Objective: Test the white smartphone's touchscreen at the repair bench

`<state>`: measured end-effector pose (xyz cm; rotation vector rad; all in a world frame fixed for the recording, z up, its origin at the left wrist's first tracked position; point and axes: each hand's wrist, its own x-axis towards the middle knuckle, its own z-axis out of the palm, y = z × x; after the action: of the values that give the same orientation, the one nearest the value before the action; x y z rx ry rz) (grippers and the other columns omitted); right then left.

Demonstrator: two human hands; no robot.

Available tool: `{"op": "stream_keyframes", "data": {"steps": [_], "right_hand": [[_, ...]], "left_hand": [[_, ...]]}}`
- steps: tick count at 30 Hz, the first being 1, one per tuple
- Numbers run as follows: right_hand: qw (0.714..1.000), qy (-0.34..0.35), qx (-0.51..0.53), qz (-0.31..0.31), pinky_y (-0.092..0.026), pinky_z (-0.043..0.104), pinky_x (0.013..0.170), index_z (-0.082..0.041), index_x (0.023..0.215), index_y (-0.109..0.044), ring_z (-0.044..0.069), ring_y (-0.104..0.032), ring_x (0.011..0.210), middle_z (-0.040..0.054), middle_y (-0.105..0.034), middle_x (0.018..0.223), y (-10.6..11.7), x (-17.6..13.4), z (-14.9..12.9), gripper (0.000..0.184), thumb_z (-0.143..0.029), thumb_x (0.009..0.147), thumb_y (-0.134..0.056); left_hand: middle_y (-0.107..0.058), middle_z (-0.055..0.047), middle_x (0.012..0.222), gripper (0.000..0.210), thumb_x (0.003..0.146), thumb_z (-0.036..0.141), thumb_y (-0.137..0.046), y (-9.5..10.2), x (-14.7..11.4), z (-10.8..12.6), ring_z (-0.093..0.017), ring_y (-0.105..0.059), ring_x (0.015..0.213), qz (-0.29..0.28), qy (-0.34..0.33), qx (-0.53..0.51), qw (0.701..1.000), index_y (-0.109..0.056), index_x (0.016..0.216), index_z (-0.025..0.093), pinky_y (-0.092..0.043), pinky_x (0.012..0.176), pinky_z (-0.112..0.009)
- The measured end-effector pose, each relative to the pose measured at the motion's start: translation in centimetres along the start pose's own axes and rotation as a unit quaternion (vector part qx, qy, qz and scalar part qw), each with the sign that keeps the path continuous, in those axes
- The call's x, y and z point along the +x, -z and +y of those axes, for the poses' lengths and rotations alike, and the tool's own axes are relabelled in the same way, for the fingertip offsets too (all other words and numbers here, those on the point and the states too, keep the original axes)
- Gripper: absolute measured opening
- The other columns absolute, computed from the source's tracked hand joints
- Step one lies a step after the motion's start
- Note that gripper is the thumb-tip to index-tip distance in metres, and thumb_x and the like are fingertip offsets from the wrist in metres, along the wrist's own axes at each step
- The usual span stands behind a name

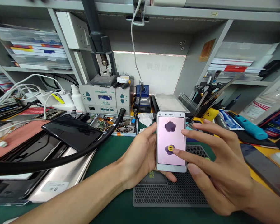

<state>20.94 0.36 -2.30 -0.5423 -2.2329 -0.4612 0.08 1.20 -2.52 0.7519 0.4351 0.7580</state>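
A white smartphone [171, 137] is held upright in my left hand [140, 152], thumb along its left edge and fingers behind it. Its lit screen is pale pink with dark purple rounded shapes and a yellow round icon low down. My right hand [221, 165] is in front of the phone's right side, fingers apart and holding nothing. One fingertip is at the yellow icon; whether it presses the glass I cannot tell. Beneath both hands lies a dark grey honeycomb mat [172, 194] on the green work surface [109, 189].
A soldering and hot-air station [105, 98] stands behind, its thick black hose [67, 160] crossing the left side. A tray of circuit boards [114, 124], a dark phone [71, 130] and stacked panels lie left. Tools [210, 93] and a blue-handled item [250, 127] are at right.
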Motion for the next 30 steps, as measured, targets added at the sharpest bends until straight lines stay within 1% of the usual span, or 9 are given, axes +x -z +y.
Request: {"op": "stream_keyframes", "data": {"steps": [4,8,13,21,30], "right_hand": [[1.0,-0.011,-0.001,0.014,-0.041,0.064,0.1,-0.016,0.089,-0.079,0.039,-0.052,0.121,0.0159,-0.065,0.117,0.38,0.07,-0.24,0.027,-0.01,0.076,-0.056],[1.0,-0.017,0.008,0.02,-0.042,0.065,0.098,-0.015,0.084,-0.079,0.04,-0.053,0.12,0.0156,-0.067,0.115,0.36,-0.14,-0.24,0.025,-0.01,0.074,-0.057],[1.0,-0.008,0.016,0.019,-0.044,0.066,0.097,-0.015,0.084,-0.078,0.04,-0.054,0.117,0.0151,-0.068,0.114,0.33,-0.19,-0.31,0.024,-0.009,0.072,-0.058],[0.999,-0.01,0.029,0.015,-0.044,0.066,0.099,-0.015,0.082,-0.077,0.038,-0.056,0.116,0.0144,-0.068,0.112,0.26,0.09,-0.5,0.022,-0.008,0.073,-0.058],[0.999,-0.002,0.031,0.016,-0.046,0.067,0.097,-0.014,0.084,-0.077,0.038,-0.057,0.114,0.0149,-0.068,0.111,0.12,0.05,-0.34,0.023,-0.008,0.072,-0.059]], "left_hand": [[-0.065,-0.016,0.122,0.062,0.096,0.065,-0.034,0.02,-0.05,0.02,-0.028,-0.063,0.092,0.006,0.003,0.004,1.0,-0.062,0.133,0.024,-0.057,0.063,-0.039],[-0.065,-0.017,0.123,0.063,0.096,0.066,-0.034,-0.06,-0.11,0.0,-0.028,-0.063,0.092,0.007,0.007,0.009,1.0,-0.062,0.135,0.024,-0.057,0.063,-0.039],[-0.065,-0.017,0.123,0.064,0.095,0.066,-0.035,0.03,-0.1,-0.1,-0.028,-0.063,0.093,-0.001,0.005,0.003,1.0,-0.06,0.136,0.024,-0.057,0.064,-0.038],[-0.066,-0.017,0.119,0.062,0.096,0.064,-0.036,0.03,0.0,-0.04,-0.027,-0.064,0.089,0.003,0.007,0.003,1.0,-0.062,0.134,0.023,-0.057,0.063,-0.038],[-0.067,-0.017,0.118,0.062,0.096,0.064,-0.036,0.01,-0.09,-0.05,-0.027,-0.064,0.089,0.005,0.007,0.0,1.0,-0.063,0.132,0.022,-0.057,0.062,-0.038]]}}
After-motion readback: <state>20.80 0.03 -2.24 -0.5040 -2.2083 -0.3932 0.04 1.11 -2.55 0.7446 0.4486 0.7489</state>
